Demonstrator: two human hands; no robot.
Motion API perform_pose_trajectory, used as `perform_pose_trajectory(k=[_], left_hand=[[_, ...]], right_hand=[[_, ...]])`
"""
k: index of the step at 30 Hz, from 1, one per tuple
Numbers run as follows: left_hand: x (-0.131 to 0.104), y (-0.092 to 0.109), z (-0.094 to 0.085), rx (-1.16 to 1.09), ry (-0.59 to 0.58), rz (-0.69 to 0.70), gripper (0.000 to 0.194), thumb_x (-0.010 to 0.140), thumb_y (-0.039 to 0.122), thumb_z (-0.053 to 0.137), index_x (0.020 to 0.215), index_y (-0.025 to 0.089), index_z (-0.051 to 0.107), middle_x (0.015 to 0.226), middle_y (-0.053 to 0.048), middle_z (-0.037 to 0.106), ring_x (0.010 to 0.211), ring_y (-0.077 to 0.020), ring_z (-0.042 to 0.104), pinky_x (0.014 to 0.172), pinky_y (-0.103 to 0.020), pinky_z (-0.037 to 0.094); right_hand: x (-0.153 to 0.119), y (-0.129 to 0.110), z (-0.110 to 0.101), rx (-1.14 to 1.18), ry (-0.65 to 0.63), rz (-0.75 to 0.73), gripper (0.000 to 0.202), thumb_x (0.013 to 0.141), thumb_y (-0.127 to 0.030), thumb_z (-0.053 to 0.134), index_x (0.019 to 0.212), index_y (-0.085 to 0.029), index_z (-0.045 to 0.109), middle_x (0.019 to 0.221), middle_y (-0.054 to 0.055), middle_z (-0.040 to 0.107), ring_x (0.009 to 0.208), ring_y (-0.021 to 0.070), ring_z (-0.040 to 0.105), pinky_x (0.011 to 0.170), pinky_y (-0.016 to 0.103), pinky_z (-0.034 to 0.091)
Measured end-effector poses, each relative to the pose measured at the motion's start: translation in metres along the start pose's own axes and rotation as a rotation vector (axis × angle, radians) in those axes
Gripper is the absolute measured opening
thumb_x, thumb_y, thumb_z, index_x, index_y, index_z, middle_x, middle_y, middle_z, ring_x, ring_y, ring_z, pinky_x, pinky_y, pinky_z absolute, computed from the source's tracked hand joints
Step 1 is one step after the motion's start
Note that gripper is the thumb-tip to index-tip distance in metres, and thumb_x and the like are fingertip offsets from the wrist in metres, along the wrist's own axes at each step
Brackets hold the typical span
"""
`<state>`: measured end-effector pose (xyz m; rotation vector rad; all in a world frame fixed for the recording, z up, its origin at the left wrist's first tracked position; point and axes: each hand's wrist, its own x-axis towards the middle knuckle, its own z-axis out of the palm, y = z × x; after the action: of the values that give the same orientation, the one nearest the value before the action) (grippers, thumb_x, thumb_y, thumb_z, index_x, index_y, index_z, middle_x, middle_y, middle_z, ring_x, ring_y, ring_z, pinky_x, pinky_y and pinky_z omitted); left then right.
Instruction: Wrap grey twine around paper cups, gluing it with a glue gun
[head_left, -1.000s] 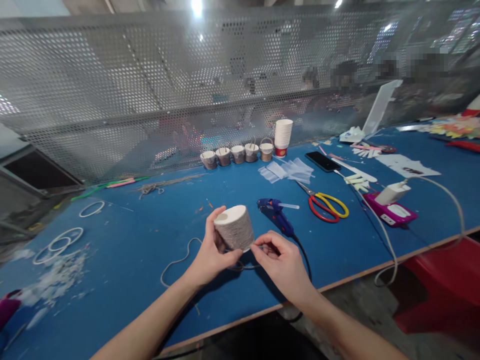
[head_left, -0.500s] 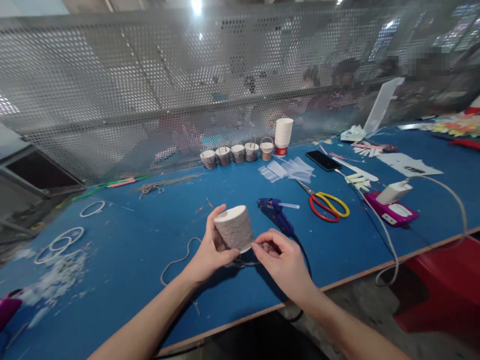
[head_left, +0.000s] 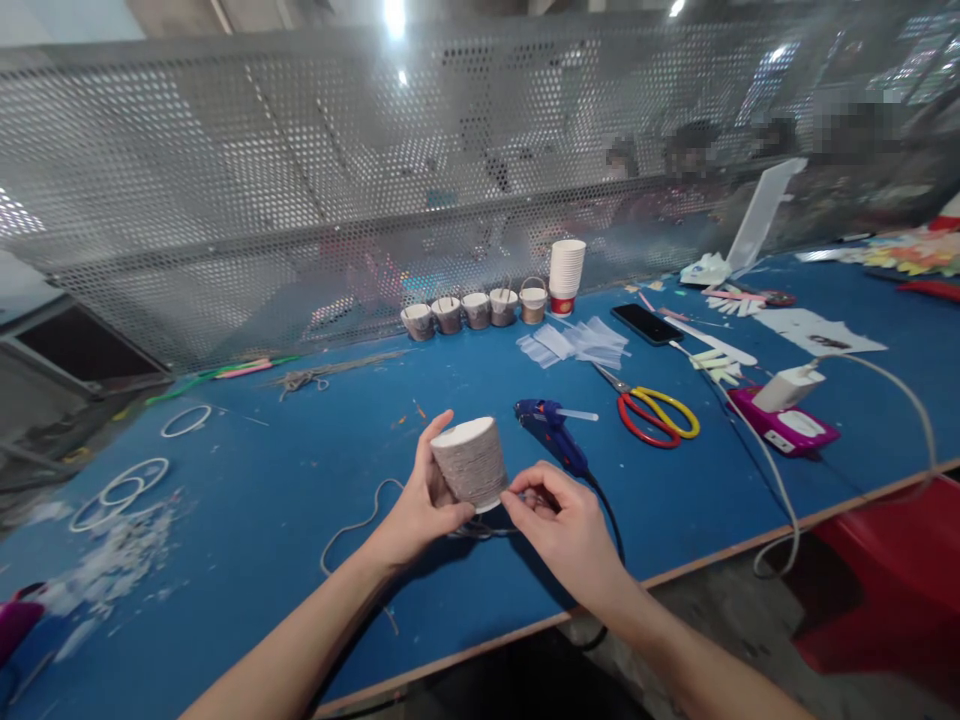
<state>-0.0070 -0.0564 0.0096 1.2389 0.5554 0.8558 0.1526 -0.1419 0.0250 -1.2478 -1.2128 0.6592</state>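
A paper cup [head_left: 472, 465] wound with grey-brown cord is tilted in my left hand [head_left: 420, 500], whose fingers and thumb wrap its left side and lower edge. White shows at the cup's top and along its lower rim. My right hand [head_left: 555, 520] pinches the cord at the cup's lower right edge; the cord between the fingertips is barely visible. Loose cord [head_left: 356, 522] runs over the blue table below and left of the cup. A blue glue gun [head_left: 555, 435] lies just beyond my right hand.
Several cord-wrapped cups [head_left: 475, 310] and a white cup stack [head_left: 567, 275] stand by the perforated screen [head_left: 300, 180]. Scissors [head_left: 652, 415], translucent strips [head_left: 574, 342], a phone [head_left: 646, 324] and a purple power strip [head_left: 784, 425] lie right. White rings [head_left: 120, 490] lie left.
The cup has shifted very slightly and sits a little more upright. My right fingertips have moved slightly left along its lower edge.
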Motion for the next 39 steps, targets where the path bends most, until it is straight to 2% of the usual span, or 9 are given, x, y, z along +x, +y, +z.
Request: perform_pose_trajectory(k=[7,15,20,27,39], left_hand=[[0.000,0.001,-0.001,-0.042,0.031,-0.033,0.099,0.054,0.026,0.084,0.138,0.038,0.032,0.124,-0.008,0.056,0.108,-0.0292,0.060,0.096,-0.049,0.042],[0.002,0.005,0.003,-0.108,0.046,-0.086,0.106,0.052,0.014,0.078,0.141,0.040,0.026,0.121,-0.006,0.059,0.104,-0.0272,0.062,0.096,-0.047,0.041],[0.003,0.005,0.004,-0.096,0.060,-0.066,0.095,0.053,0.012,0.078,0.135,0.037,0.036,0.116,-0.005,0.060,0.101,-0.0252,0.062,0.092,-0.042,0.044],[0.002,0.010,0.010,-0.032,0.095,-0.085,0.083,0.056,0.009,0.075,0.127,0.032,0.039,0.108,-0.003,0.061,0.095,-0.0198,0.061,0.089,-0.037,0.044],[0.000,0.015,0.013,-0.117,0.079,-0.112,0.082,0.056,0.013,0.077,0.127,0.034,0.041,0.109,-0.004,0.063,0.096,-0.0239,0.064,0.092,-0.042,0.043]], right_hand=[[0.001,0.001,0.001,0.022,-0.014,-0.017,0.016,0.079,-0.027,0.058,0.065,-0.019,0.058,0.063,-0.002,0.050,0.052,0.0098,0.047,0.046,0.019,0.041],[0.001,0.003,0.001,-0.008,-0.021,-0.044,0.015,0.080,-0.024,0.058,0.066,-0.018,0.059,0.063,-0.002,0.050,0.052,0.0092,0.046,0.047,0.019,0.039],[0.001,0.003,0.000,-0.034,-0.003,-0.102,0.016,0.082,-0.021,0.057,0.067,-0.017,0.059,0.062,-0.003,0.049,0.051,0.0088,0.045,0.047,0.020,0.037],[-0.001,-0.002,0.001,-0.046,0.008,-0.188,0.016,0.084,-0.017,0.057,0.068,-0.017,0.060,0.062,-0.003,0.049,0.050,0.0079,0.042,0.045,0.019,0.034],[0.002,0.008,0.001,-0.054,0.049,-0.135,0.016,0.083,-0.022,0.058,0.067,-0.018,0.058,0.061,-0.004,0.046,0.049,0.0082,0.042,0.045,0.020,0.034]])
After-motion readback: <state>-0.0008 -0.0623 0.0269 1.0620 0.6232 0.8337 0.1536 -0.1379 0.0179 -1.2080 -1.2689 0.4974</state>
